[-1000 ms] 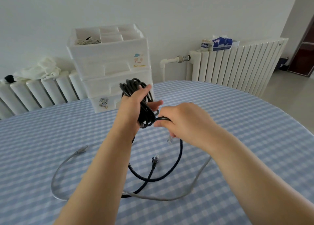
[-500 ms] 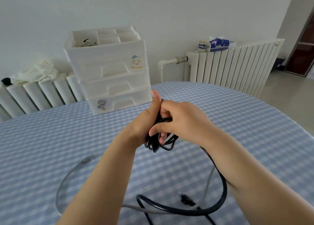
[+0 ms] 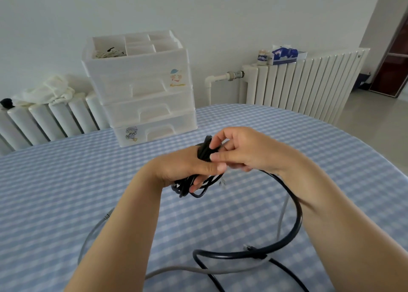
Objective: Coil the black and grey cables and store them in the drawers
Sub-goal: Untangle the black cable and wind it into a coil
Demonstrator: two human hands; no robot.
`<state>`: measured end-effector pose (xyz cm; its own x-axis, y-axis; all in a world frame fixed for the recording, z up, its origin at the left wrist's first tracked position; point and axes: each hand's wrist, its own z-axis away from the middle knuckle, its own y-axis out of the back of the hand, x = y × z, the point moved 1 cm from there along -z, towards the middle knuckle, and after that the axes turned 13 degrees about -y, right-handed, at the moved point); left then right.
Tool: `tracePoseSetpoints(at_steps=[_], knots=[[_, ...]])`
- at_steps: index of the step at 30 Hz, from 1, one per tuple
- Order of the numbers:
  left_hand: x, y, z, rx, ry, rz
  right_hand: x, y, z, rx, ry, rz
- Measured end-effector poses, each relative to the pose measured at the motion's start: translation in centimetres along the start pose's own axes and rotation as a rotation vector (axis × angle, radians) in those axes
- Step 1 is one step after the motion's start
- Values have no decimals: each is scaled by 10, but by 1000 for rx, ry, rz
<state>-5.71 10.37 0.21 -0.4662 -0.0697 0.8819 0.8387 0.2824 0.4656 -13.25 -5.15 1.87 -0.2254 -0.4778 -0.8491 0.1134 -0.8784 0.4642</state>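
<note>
My left hand [image 3: 185, 167] grips a bundle of coiled black cable [image 3: 204, 151] above the table. My right hand [image 3: 245, 151] pinches the same cable just beside the bundle, fingers partly spread. The loose end of the black cable [image 3: 295, 221] loops down under my right forearm and curls on the table near the front edge. The grey cable [image 3: 189, 269] lies loose on the checked cloth, partly hidden by my left forearm. The white drawer unit [image 3: 150, 110] stands at the back of the table with its three drawers closed.
The round table [image 3: 55, 181] wears a blue-and-white checked cloth. White radiators [image 3: 304, 82] stand behind it, with a white cloth [image 3: 46, 91] on the left one and a tissue pack [image 3: 284, 54] on the right one. The unit's open top tray [image 3: 110, 51] holds small items.
Both hands have lowered from in front of the drawers. The right hand has swung another turn of black cable onto the bundle, and the loose loop has slid toward me.
</note>
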Motion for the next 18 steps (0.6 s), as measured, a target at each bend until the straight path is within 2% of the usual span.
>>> tracePoseSetpoints(at_steps=[4,7,9,12,18], knots=[[-6,-1,-3,73,112,-116,3,5,-2,214,-103,307],[-11,1,-4,152,187,-195,7,17,1,150,-99,341],[-12,4,-2,169,196,-192,9,24,5,110,-32,273],[-10,11,2,137,139,-17,11,31,3,246,77,34],[-4,13,7,26,-47,613,10,21,-7,586,305,103]])
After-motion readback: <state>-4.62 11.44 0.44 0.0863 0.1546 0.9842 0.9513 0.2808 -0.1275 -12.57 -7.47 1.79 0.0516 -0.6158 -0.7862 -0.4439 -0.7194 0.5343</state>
